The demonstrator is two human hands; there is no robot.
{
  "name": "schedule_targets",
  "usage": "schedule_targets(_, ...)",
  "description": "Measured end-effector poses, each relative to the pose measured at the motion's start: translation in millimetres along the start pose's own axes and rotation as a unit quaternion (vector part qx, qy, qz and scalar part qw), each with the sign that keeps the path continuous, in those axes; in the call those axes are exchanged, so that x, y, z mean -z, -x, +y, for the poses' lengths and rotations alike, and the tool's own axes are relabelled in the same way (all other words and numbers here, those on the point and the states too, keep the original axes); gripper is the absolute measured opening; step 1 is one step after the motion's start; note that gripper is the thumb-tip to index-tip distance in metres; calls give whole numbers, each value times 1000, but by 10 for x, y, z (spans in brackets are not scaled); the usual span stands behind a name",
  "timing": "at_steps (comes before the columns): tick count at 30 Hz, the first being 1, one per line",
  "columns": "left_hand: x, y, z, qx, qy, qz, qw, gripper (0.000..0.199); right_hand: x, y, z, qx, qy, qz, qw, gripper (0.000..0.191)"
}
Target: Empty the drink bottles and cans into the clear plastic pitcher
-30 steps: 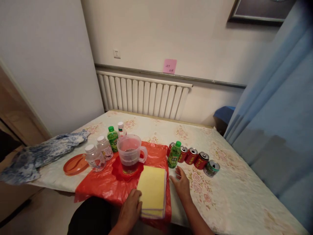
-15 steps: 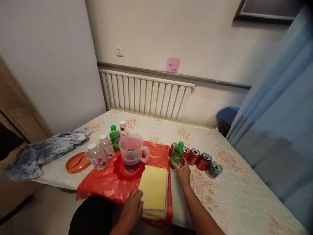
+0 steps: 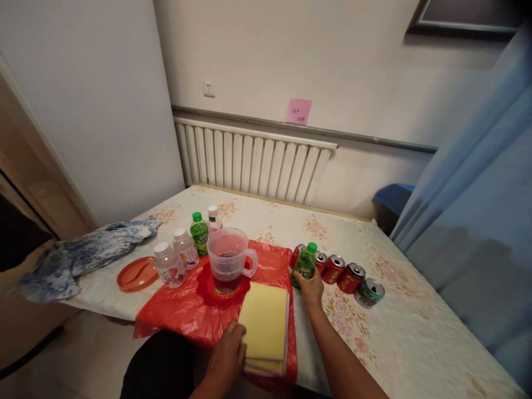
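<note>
A green-capped bottle (image 3: 305,266) is clasped in the grip of the right hand (image 3: 311,287), upright on the counter (image 3: 399,332) just beside the row of red cans (image 3: 334,270). The near left edge of the yellow cloth stack (image 3: 265,324) is touched by the left hand (image 3: 229,354); whether its grip is closed cannot be told. The handled plastic jug (image 3: 228,260) is seen on the red scalloped dish (image 3: 205,292).

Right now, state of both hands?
Left hand: at the left edge of the yellow cloths; firmness of grip can't be told.
Right hand: closed around the green-capped bottle beside the cans.
</note>
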State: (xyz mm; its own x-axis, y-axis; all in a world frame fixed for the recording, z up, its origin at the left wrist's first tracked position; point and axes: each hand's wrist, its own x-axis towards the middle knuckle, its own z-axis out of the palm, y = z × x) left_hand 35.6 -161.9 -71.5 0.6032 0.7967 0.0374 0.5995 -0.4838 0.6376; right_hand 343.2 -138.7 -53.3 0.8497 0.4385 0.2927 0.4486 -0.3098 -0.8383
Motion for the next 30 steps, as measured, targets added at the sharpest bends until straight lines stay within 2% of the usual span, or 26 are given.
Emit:
schedule_targets(8,0,-3,13,11,-9,-12,1000,27,18,17,-104,14,16,-8,1000,51)
schedule_targets(14,127,-37,102,20,-5,-22,1000,22,284,171,-234,54,2,-51,997,44)
schedule_targets(19,410,-144,480,-27,27,4,999,22,627,363,-338,110,-28,-131,985,44)
schedule_targets(23,682,-256,927,-91,61,57,992,44,895,544,-455,181,-53,-238,953,55)
schedule_targets(26,866,-308,1196,-144,63,81,984,56,1046,680,-551,229,-46,-307,923,52)
schedule_targets(28,968,-315,1308,-185,47,84,978,57,1114,758,-608,256,-38,-329,908,50)
schedule_targets(30,1047,-300,1368,-218,21,57,974,51,1160,820,-656,275,-33,-341,898,51)
